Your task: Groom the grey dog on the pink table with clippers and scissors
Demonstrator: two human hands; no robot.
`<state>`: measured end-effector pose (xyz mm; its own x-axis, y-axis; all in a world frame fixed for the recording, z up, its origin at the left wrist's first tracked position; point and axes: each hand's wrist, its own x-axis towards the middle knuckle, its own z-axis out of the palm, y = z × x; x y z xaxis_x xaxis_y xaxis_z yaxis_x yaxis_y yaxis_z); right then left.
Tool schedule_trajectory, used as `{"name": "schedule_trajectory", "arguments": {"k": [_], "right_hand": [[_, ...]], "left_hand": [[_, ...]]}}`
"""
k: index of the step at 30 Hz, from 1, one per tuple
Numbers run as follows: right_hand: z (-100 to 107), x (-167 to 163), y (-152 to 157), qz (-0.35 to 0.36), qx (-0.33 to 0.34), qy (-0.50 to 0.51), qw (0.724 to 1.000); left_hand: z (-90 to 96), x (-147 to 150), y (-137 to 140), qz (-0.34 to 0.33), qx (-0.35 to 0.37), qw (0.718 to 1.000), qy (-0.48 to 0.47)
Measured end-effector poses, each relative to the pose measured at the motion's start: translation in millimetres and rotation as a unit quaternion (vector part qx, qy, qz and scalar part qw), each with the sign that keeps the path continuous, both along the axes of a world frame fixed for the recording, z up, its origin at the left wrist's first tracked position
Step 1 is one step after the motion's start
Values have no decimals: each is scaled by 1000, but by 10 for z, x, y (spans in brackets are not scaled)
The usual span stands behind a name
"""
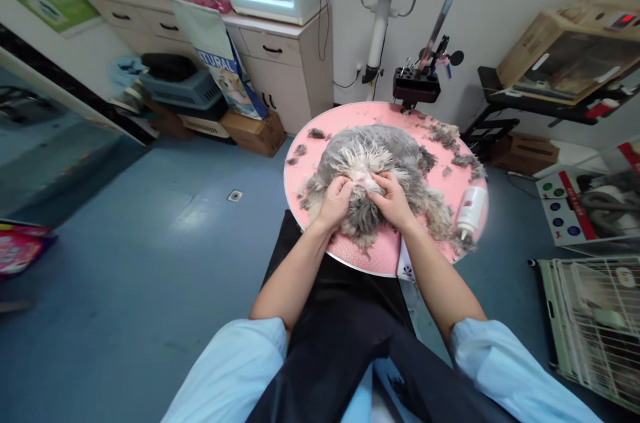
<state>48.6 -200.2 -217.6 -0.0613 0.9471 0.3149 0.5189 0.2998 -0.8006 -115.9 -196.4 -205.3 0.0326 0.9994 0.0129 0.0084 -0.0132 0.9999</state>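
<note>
A dog [380,139] with a short-clipped grey back and longer, shaggy fur on its head and legs lies on a round pink grooming table [313,126]. My left hand [338,199] is closed, its thumb and fingers pinching pale fur on the near side of the dog. Opposite it, my right hand [393,199] is also closed, pinching the fur a short way to the right. Between the two hands a pale pinkish patch shows; whether it is bare skin or the inside of an ear I cannot tell. The fingertips are partly hidden in fur.
A white squeeze bottle [471,211] lies at the table's right edge. Clumps of cut fur [445,136] are scattered around the rim. Beyond the table are a tool holder [416,86] on a post and a white dryer arm [380,33]. A wire cage [595,323] stands at right.
</note>
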Motion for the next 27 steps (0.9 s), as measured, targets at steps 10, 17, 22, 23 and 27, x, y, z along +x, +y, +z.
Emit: {"name": "schedule_trajectory", "arguments": {"k": [10, 17, 22, 23, 27], "right_hand": [[-26, -6, -43, 7, -18, 26, 999], [-102, 79, -31, -11, -22, 43, 999], [-133, -47, -59, -43, 1, 31, 999], [-134, -89, -74, -59, 7, 28, 998], [-120, -243, -137, -133, 38, 9, 990]], "left_hand": [[-77, -83, -56, -38, -79, 975, -202], [61, -417, 112, 51, 11, 987, -155], [24, -1138, 412, 197, 24, 931, 308], [39, -1201, 411, 225, 36, 908, 351], [117, -776, 174, 197, 240, 892, 329]]}}
